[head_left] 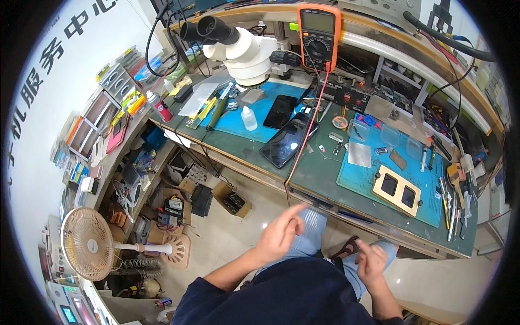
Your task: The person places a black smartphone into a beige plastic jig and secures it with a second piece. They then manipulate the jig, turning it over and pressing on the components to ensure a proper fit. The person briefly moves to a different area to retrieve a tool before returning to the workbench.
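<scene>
Empty hands at a cluttered repair surface (325,179)

The left hand (279,235) and right hand (371,262) hover open above the knees, near the surface edge; a dark phone (287,142) lies farther off, below the microscope (238,46).

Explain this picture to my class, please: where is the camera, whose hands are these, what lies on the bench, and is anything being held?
The camera sits on a person's head and looks down, so the wide lens bends straight edges. The two bare hands belong to that person, who sits at a repair workbench. The left hand and the right hand hover above the lap, in front of the bench; both are empty, fingers loosely spread. On the bench lie two dark phones, a white microscope, an orange multimeter with a red lead, a small clear bottle, blue work mats and hand tools. A standing fan is on the floor to the left.
</scene>
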The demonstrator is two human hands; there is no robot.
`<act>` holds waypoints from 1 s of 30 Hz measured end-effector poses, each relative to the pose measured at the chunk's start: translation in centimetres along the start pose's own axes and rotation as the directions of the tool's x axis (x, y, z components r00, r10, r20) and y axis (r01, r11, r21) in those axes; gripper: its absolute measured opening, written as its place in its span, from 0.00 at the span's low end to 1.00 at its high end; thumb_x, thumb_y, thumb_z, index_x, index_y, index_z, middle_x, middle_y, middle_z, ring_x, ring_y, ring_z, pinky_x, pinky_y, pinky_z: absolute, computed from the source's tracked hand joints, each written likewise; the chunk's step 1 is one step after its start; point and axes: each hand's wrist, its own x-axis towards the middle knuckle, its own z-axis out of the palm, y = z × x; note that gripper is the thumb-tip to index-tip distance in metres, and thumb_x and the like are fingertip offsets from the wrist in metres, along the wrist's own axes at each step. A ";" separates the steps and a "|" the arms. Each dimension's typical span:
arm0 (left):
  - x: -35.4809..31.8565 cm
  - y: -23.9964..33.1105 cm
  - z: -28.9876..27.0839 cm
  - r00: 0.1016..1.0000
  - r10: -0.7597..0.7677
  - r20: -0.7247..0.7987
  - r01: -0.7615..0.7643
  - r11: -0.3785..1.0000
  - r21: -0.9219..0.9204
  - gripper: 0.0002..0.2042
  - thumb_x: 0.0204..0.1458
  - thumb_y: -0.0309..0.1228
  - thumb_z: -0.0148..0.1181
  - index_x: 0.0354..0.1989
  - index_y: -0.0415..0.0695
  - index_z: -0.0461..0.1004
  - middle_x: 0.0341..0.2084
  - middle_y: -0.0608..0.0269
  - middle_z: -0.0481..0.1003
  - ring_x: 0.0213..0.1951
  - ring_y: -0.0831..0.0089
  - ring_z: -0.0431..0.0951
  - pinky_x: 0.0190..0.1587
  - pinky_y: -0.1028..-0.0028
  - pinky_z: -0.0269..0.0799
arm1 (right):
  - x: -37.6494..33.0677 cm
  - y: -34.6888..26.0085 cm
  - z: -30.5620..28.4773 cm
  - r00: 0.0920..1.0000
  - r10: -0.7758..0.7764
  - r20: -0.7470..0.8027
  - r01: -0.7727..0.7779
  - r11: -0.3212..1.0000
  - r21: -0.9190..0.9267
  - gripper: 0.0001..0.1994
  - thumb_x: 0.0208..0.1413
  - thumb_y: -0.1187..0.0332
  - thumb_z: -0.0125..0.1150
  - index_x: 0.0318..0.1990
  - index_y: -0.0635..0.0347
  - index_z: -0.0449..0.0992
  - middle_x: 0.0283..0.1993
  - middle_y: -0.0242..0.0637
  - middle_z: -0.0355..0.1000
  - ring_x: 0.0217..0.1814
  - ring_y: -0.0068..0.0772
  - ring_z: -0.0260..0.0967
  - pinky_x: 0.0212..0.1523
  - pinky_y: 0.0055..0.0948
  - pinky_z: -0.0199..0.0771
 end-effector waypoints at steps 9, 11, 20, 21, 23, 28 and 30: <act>5.3 -2.0 2.9 0.863 0.505 0.015 -0.396 0.659 0.639 0.17 0.54 0.18 0.52 0.53 0.38 0.71 0.36 0.54 0.79 0.35 0.63 0.80 0.41 0.69 0.75 | -1.7 5.5 -6.1 0.845 0.085 -0.528 -0.230 0.949 -0.215 0.20 0.51 0.87 0.48 0.52 0.68 0.73 0.33 0.47 0.73 0.27 0.36 0.69 0.31 0.32 0.71; 6.0 -2.5 1.3 0.862 0.501 0.081 -0.428 0.631 0.647 0.12 0.62 0.28 0.49 0.50 0.38 0.73 0.30 0.57 0.80 0.28 0.65 0.80 0.35 0.69 0.76 | -2.1 6.1 -8.0 0.842 0.182 -0.509 -0.286 0.949 -0.133 0.19 0.51 0.86 0.49 0.50 0.65 0.74 0.24 0.39 0.71 0.24 0.34 0.67 0.30 0.31 0.70; 9.0 -0.9 -1.6 0.877 0.466 -0.117 -0.278 0.690 0.668 0.14 0.58 0.22 0.53 0.53 0.37 0.73 0.27 0.58 0.76 0.22 0.68 0.73 0.27 0.69 0.72 | 6.9 2.9 -5.7 0.966 0.126 -0.226 -0.061 0.960 0.275 0.17 0.48 0.86 0.53 0.45 0.62 0.78 0.30 0.37 0.77 0.27 0.33 0.74 0.30 0.27 0.75; 9.1 1.4 -2.5 0.850 0.407 -0.335 -0.091 0.739 0.667 0.16 0.56 0.19 0.54 0.54 0.37 0.72 0.29 0.57 0.76 0.24 0.69 0.74 0.28 0.70 0.72 | 9.4 1.2 -6.1 0.987 0.114 -0.109 -0.072 0.941 0.331 0.17 0.49 0.85 0.54 0.46 0.61 0.78 0.31 0.37 0.78 0.28 0.35 0.75 0.31 0.28 0.76; 10.6 6.5 -5.8 0.746 0.299 -0.595 0.167 0.781 0.602 0.17 0.54 0.19 0.55 0.54 0.37 0.71 0.32 0.54 0.77 0.30 0.67 0.77 0.32 0.70 0.74 | 14.4 -2.9 -7.9 0.995 0.075 0.073 -0.098 0.914 0.395 0.16 0.51 0.83 0.56 0.47 0.60 0.79 0.32 0.38 0.79 0.29 0.38 0.76 0.32 0.30 0.77; 10.8 11.2 -14.6 0.891 -0.028 -0.453 0.399 0.525 0.752 0.14 0.59 0.28 0.55 0.52 0.38 0.72 0.35 0.49 0.79 0.38 0.55 0.81 0.42 0.63 0.76 | 22.3 -7.6 -7.8 0.838 0.055 0.543 -0.340 0.831 0.440 0.09 0.58 0.72 0.60 0.45 0.57 0.82 0.34 0.41 0.80 0.28 0.39 0.77 0.31 0.31 0.77; 12.2 15.3 -16.5 0.768 -0.515 -0.381 0.633 0.518 0.575 0.16 0.55 0.25 0.55 0.54 0.40 0.71 0.38 0.50 0.79 0.43 0.51 0.79 0.47 0.60 0.75 | 25.4 -9.9 -7.6 0.747 0.097 0.657 -0.409 0.847 0.340 0.09 0.59 0.69 0.60 0.44 0.57 0.82 0.36 0.41 0.80 0.28 0.37 0.78 0.30 0.32 0.76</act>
